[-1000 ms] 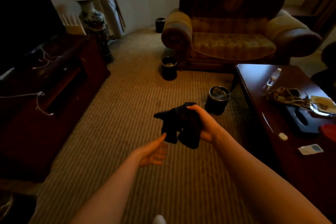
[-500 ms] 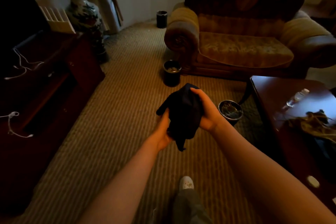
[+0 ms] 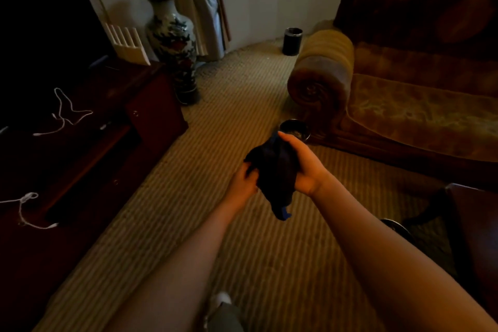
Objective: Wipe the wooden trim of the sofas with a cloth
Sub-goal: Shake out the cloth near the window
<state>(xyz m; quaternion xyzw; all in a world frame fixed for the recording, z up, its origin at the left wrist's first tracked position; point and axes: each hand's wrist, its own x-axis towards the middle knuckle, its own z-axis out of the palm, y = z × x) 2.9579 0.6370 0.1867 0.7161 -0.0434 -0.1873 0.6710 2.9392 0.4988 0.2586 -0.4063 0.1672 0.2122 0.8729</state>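
Holding a dark, crumpled cloth (image 3: 275, 170) out in front at mid-frame, above a ribbed beige carpet (image 3: 242, 105). Right hand (image 3: 303, 167) wrapped round the cloth's right side, thumb laid over the top fold, fingers hidden behind the fabric. Left hand (image 3: 244, 183) gripping the cloth's lower left edge, fingers curled into the folds. A bright blue corner hanging from the bottom of the bundle. Both bare forearms reaching in from the lower edge.

Well apart from the cloth, to the right: a plush olive-brown upholstered sofa (image 3: 417, 105) with a thick rolled arm (image 3: 320, 73) and a dark carved wooden crest along the back, too dim to make out in detail. Dark wooden trim (image 3: 377, 147) running along the sofa base, untouched by the cloth. Just past the right thumb, a small round dark metal bin (image 3: 295, 129) standing on the carpet beside the sofa's front corner, partly hidden by the hand. A second dark cylindrical bin (image 3: 292, 41) farther back, near the white panelled wall under the window.

On the left, a long dark reddish wooden cabinet (image 3: 151, 105) with thin white cords (image 3: 64, 113) lying loose across its top. Behind its far end, a tall painted porcelain vase (image 3: 172, 40) on the floor beside pale curtains, with a white slatted object (image 3: 129, 43) propped next to it. At the right edge, the corner of a dark wooden table (image 3: 474, 224). At the bottom, a grey trouser leg and a pale shoe tip (image 3: 221, 298).
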